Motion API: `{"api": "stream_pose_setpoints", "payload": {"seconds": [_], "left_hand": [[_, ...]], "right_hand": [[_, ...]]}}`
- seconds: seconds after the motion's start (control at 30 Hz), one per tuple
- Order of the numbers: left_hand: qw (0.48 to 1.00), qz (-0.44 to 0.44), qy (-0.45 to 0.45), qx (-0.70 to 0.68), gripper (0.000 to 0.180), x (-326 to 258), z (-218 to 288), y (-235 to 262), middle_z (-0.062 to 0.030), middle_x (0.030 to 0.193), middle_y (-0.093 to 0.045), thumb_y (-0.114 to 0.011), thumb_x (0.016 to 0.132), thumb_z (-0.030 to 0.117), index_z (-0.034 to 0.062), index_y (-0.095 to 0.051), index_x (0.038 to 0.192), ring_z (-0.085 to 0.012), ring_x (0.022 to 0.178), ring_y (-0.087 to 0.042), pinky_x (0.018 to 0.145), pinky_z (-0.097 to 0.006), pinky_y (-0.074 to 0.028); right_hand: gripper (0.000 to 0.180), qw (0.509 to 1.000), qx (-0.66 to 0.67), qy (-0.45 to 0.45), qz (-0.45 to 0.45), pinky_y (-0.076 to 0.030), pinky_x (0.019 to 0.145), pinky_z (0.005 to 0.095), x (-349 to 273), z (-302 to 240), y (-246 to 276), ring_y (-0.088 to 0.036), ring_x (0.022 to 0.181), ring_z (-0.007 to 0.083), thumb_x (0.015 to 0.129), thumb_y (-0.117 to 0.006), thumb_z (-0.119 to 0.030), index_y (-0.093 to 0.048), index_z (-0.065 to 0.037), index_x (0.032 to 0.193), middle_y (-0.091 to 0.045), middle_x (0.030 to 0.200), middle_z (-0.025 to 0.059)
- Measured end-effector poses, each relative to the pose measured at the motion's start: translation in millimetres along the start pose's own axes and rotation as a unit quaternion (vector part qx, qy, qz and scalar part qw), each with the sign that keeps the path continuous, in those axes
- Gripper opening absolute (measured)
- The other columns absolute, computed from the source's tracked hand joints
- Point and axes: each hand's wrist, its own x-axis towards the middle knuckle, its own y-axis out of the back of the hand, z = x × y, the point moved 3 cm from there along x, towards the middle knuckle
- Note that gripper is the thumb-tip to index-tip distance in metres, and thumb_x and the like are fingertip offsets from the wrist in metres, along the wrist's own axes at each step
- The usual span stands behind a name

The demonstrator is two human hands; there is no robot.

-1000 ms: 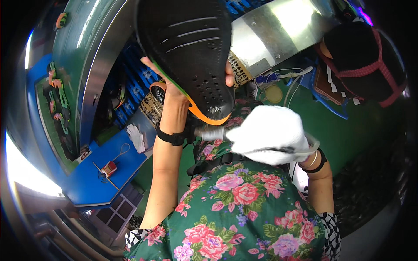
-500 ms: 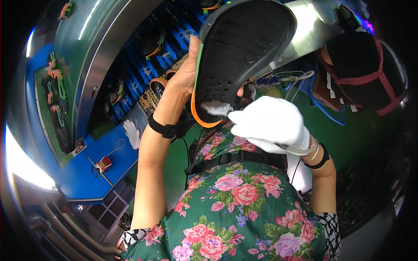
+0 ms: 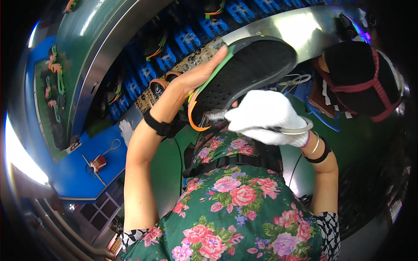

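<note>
A black shoe sole (image 3: 254,65) with a green and orange rim is held up tilted in front of me. My bare left hand (image 3: 201,76) is closed on its left edge, thumb along the rim; its other fingers are mostly hidden behind, with a fingertip showing at the near right edge. In a white knit glove, my right hand (image 3: 263,115) is closed round a brush, and a pale curved handle sticks out near the wrist. The brush's light bristles (image 3: 213,117) touch the sole's orange-rimmed end, near several small holes.
Beyond the sole runs a line of blue racks (image 3: 187,39) carrying shoe parts, behind a metal edge (image 3: 300,26). On the left stands a blue table (image 3: 82,174) with a small red object (image 3: 98,163) and a white glove (image 3: 125,130). Another person (image 3: 352,65) sits at the right.
The sole has tipped and its far end has come lower and nearer, turning to the right. My left hand has shifted with it; the brush stays at the orange-rimmed end.
</note>
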Motion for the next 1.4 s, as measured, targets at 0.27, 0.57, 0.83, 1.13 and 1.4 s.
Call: {"api": "stream_pose_setpoints", "payload": {"seconds": [0.27, 0.57, 0.83, 1.13, 1.4], "left_hand": [[0.931, -0.148, -0.034, -0.333, 0.089, -5.9, -21.4, 7.5, -0.0218, 0.102, -0.072, -0.033, 0.096, 0.077, 0.0001, -0.055, 0.135, -0.0358, 0.077, -0.074, 0.071, -0.05, -0.064], [0.939, 0.025, -0.148, -0.308, 0.047, -1.8, -67.8, -0.5, -0.0119, 0.139, -0.061, -0.05, 0.105, 0.036, 0.0041, -0.055, 0.139, -0.0291, 0.127, -0.058, 0.112, -0.046, -0.043], [0.86, -0.089, -0.174, -0.471, 0.066, -35.7, -48.5, -15.1, -0.0161, 0.133, -0.064, -0.044, 0.102, 0.058, 0.0038, -0.057, 0.137, -0.0339, 0.122, -0.062, 0.105, -0.05, -0.05], [0.829, -0.036, -0.178, -0.529, 0.086, -18.2, -69.0, -29.3, -0.0253, 0.14, -0.057, -0.063, 0.086, 0.06, 0.0002, -0.047, 0.145, -0.0399, 0.123, -0.06, 0.11, -0.053, -0.046], [0.75, -0.197, -0.159, -0.611, 0.1, -26.5, -25.2, -61.9, -0.0188, 0.153, -0.045, -0.054, 0.086, 0.077, 0.0061, -0.035, 0.154, -0.0355, 0.137, -0.048, 0.118, -0.054, -0.036]], "right_hand": [[0.015, 0.947, 0.193, -0.15, 0.207, -0.058, 0.081, 0.0321, -10.3, 6.7, 18.5, -0.074, 0.088, 0.0194, 0.078, -0.08, 0.002, -0.079, -0.002, 0.092, -0.077, 0.095, 0.0111], [0.02, 0.973, -0.088, -0.066, 0.205, -0.057, 0.082, 0.0342, 14.2, -6.9, 44.5, -0.074, 0.091, 0.0226, 0.079, -0.078, 0.002, -0.077, -0.002, 0.098, -0.076, 0.099, 0.0117], [0.027, 0.965, -0.175, 0.006, 0.197, -0.055, 0.068, 0.0339, 14.6, -28.2, 35.9, -0.069, 0.075, 0.0231, 0.075, -0.082, 0.001, -0.075, -0.001, 0.101, -0.076, 0.095, 0.0103], [0.025, 0.949, -0.244, 0.037, 0.194, -0.056, 0.067, 0.0338, 28.4, -38.9, 36.4, -0.071, 0.078, 0.0239, 0.073, -0.08, 0.0, -0.077, -0.003, 0.098, -0.076, 0.096, 0.0116], [0.036, 0.959, -0.235, 0.016, 0.158, -0.056, 0.086, 0.0385, 56.2, -45.0, 38.0, -0.071, 0.097, 0.0285, 0.08, -0.077, -0.003, -0.075, -0.005, 0.116, -0.074, 0.112, 0.0125]]}}
